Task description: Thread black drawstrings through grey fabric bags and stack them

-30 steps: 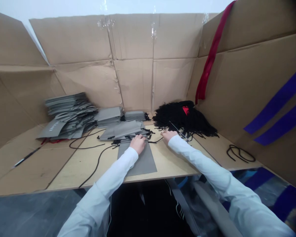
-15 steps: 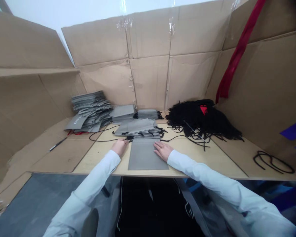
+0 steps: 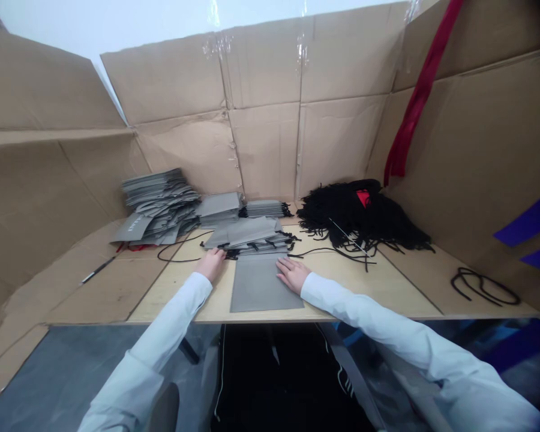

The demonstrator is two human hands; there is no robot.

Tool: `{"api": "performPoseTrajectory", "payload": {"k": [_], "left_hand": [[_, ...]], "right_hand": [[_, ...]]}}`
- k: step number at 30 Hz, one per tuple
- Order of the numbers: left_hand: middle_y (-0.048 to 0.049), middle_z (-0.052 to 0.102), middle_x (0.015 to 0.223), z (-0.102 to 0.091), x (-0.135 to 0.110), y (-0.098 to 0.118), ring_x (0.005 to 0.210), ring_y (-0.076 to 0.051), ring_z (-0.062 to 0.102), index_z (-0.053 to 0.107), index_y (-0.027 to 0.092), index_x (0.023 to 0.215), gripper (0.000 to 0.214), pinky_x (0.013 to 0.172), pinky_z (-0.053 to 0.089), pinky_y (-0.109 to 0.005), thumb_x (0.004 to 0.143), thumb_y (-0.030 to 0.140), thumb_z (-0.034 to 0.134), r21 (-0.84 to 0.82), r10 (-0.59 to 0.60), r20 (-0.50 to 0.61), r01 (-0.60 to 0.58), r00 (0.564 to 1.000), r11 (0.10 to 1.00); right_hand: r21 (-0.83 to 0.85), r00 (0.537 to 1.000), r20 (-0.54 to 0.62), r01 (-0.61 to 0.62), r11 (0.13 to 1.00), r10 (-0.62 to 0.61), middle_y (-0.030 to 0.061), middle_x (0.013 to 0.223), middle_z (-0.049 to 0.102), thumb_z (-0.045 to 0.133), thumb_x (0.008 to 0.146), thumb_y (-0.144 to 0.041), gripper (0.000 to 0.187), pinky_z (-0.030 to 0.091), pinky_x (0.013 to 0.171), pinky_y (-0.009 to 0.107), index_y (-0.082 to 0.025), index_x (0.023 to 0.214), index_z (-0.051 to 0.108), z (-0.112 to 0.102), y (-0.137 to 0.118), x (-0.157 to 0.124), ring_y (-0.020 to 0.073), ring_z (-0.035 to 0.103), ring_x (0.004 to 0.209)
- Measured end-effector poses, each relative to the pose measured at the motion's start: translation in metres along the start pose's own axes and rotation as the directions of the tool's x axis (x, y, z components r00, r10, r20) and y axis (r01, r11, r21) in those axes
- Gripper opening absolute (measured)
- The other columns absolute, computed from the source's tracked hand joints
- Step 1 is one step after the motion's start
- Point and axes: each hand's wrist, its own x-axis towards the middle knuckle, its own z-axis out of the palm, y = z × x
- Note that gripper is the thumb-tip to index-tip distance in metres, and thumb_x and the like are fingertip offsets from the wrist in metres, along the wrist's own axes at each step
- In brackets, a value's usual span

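At lower centre, our right hand point(image 3: 293, 275) lies flat and unclenched on a grey pouch point(image 3: 257, 289). Whether our left hand point(image 3: 211, 266) grips the black cord point(image 3: 231, 256) beside it, we cannot tell

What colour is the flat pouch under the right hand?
Flat pouch: grey, seen best in the head view.

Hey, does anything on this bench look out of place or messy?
The tall grey stack at the left looks askew: its layers fan out unevenly. A loose black cord also lies looped at the far right, apart from the big pile of black cords.
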Motion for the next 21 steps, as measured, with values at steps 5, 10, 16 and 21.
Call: {"api": "performPoseTrajectory", "payload": {"k": [5,10,16,21], "left_hand": [[-0.009,0.056,0.093,0.001,0.0,-0.001,0.086,-0.017,0.053,0.056,0.016,0.093,0.024,0.079,0.04,-0.028,0.08,0.024,0.037,-0.1,-0.026,0.043,0.03,0.999,0.995],[-0.0056,0.059,0.082,-0.004,0.003,-0.007,0.076,-0.015,0.055,0.058,0.016,0.092,0.027,0.073,0.042,-0.026,0.078,0.031,0.039,-0.186,-0.062,0.146,0.089,0.987,0.978],[-0.0072,0.06,0.086,-0.021,0.004,0.005,0.08,-0.017,0.055,0.059,0.017,0.089,0.029,0.073,0.041,-0.027,0.079,0.031,0.035,-0.119,-0.094,0.099,0.106,0.991,0.987],[-0.0071,0.059,0.09,-0.037,0.02,0.057,0.085,-0.017,0.055,0.059,0.018,0.092,0.027,0.077,0.04,-0.026,0.079,0.029,0.037,-0.132,0.182,0.102,-0.168,0.978,0.977]], "right_hand": [[0.008,1.0,-0.01,-0.01,1.0,0.01,0.0101,0.121,0.046,0.039,0.081,-0.032,0.04,0.034,0.094,0.034,-0.013,0.115,0.051,-0.001,0.0,-0.001,0.0221,0.039,0.115],[0.025,1.0,0.012,0.02,0.999,-0.02,0.0096,0.123,0.045,0.037,0.082,-0.032,0.04,0.032,0.095,0.035,-0.014,0.116,0.049,-0.004,0.001,-0.003,0.0213,0.038,0.115],[0.088,1.0,0.007,0.014,0.996,-0.014,0.008,0.122,0.046,0.037,0.082,-0.035,0.04,0.03,0.094,0.036,-0.016,0.115,0.05,-0.007,0.0,-0.008,0.0215,0.039,0.114],[0.154,0.99,-0.127,-0.045,0.987,0.065,0.0081,0.109,0.054,0.041,0.079,-0.039,0.036,0.033,0.087,0.032,-0.016,0.102,0.056,-0.027,0.018,0.001,0.0197,0.046,0.101]]}}
